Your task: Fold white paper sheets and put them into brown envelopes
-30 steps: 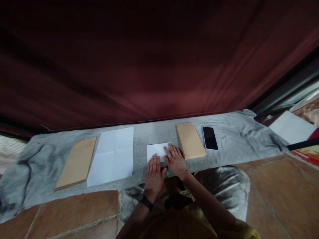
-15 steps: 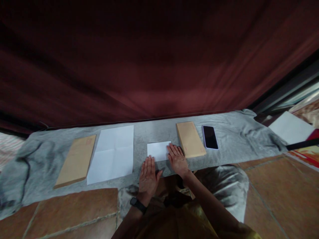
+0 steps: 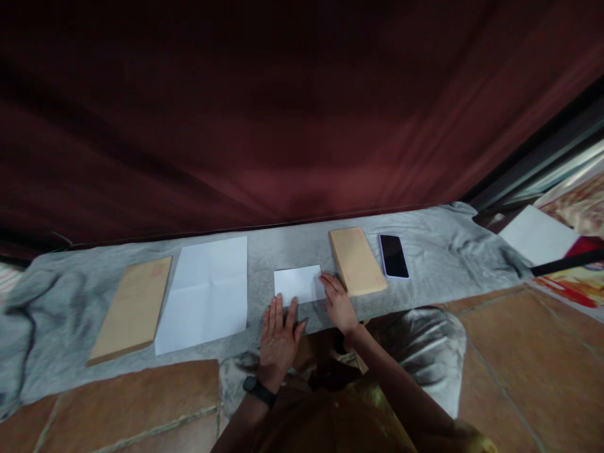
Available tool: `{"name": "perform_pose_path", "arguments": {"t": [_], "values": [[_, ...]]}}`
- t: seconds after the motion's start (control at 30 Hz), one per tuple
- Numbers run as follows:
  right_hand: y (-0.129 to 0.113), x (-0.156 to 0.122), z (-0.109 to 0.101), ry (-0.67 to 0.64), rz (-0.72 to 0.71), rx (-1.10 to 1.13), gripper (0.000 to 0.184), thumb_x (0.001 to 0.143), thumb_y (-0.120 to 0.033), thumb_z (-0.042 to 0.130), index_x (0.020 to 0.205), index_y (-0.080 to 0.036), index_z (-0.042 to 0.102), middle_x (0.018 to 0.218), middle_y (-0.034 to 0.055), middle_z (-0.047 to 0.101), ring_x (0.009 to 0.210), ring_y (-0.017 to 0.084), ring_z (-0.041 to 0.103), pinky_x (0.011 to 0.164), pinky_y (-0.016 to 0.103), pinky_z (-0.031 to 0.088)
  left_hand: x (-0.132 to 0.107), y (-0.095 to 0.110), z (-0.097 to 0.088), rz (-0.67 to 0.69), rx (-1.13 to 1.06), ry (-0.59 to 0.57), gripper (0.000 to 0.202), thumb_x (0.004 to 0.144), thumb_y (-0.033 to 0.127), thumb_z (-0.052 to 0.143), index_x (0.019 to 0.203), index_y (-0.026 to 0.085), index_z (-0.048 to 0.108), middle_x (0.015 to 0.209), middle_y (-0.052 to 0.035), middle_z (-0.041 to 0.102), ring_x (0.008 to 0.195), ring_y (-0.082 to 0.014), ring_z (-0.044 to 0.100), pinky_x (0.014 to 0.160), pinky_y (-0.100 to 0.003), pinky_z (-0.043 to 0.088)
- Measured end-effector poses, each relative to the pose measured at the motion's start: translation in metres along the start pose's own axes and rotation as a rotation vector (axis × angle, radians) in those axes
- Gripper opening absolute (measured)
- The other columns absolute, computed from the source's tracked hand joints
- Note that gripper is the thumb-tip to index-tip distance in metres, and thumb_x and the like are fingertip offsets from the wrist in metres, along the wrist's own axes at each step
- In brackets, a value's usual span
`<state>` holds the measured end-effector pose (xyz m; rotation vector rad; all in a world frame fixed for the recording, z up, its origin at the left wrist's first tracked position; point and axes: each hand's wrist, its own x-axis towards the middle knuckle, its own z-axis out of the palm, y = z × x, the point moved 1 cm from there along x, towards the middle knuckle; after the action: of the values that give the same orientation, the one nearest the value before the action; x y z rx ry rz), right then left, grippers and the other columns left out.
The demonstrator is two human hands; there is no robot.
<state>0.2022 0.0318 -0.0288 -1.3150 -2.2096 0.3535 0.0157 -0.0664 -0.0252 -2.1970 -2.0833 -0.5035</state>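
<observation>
A small white folded sheet of paper (image 3: 298, 283) lies flat on the grey cloth in front of me. My left hand (image 3: 280, 336) rests palm down with spread fingers, its fingertips on the near left edge of the paper. At the paper's right edge, my right hand (image 3: 338, 306) has its fingers drawn together and bent, closed on that edge; its thumb is hard to see. Right beside this hand lies a stack of brown envelopes (image 3: 357, 261). To the left is a larger white sheet (image 3: 205, 296) with crossing fold creases.
Another brown envelope stack (image 3: 132, 308) lies at the far left of the grey cloth (image 3: 438, 251). A phone (image 3: 394, 256) with a pale purple case sits right of the nearer stack. A dark red curtain (image 3: 283, 126) hangs behind. More papers (image 3: 538, 234) lie at the far right.
My right hand has gone from lying flat on the folded paper to bent fingers at its right edge. My left hand stays at the near left, fingers more spread. The view has shifted slightly.
</observation>
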Motion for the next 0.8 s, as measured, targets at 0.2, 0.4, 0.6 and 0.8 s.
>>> {"name": "perform_pose_path", "arguments": {"t": [0.2, 0.4, 0.6, 0.8], "values": [[-0.039, -0.01, 0.002, -0.087, -0.18, 0.024, 0.046, 0.099, -0.016, 0.041, 0.144, -0.018, 0.053, 0.151, 0.0077, 0.049, 0.143, 0.022, 0.04, 0.121, 0.044, 0.034, -0.001, 0.002, -0.001, -0.017, 0.019, -0.046, 0.066, 0.096, 0.037, 0.05, 0.157, 0.023, 0.029, 0.166, -0.0153, 0.016, 0.153, -0.0326, 0.02, 0.12, -0.055, 0.031], [-0.054, -0.017, 0.01, -0.173, -0.199, -0.073, 0.044, 0.104, -0.026, 0.042, 0.146, -0.017, 0.051, 0.152, 0.0076, 0.05, 0.141, 0.022, 0.044, 0.121, 0.044, 0.032, 0.0, 0.002, -0.003, -0.008, 0.05, -0.079, 0.067, 0.095, 0.034, 0.05, 0.157, 0.022, 0.028, 0.166, -0.0152, 0.017, 0.153, -0.0318, 0.019, 0.12, -0.054, 0.03], [-0.042, -0.025, 0.007, -0.172, -0.217, -0.135, 0.046, 0.103, -0.029, 0.045, 0.148, -0.019, 0.048, 0.156, 0.0063, 0.043, 0.143, 0.023, 0.041, 0.121, 0.046, 0.031, -0.005, -0.002, -0.002, 0.002, 0.056, -0.057, 0.07, 0.097, 0.047, 0.047, 0.156, 0.016, 0.029, 0.163, -0.0189, 0.027, 0.151, -0.0318, 0.025, 0.119, -0.052, 0.032], [-0.037, -0.031, 0.005, -0.16, -0.224, -0.146, 0.046, 0.103, -0.029, 0.047, 0.148, -0.022, 0.049, 0.156, 0.0055, 0.043, 0.143, 0.023, 0.041, 0.121, 0.047, 0.03, -0.012, -0.006, -0.004, -0.005, 0.071, -0.044, 0.073, 0.097, 0.049, 0.045, 0.156, 0.01, 0.028, 0.161, -0.0194, 0.032, 0.151, -0.0302, 0.028, 0.121, -0.05, 0.031]]}}
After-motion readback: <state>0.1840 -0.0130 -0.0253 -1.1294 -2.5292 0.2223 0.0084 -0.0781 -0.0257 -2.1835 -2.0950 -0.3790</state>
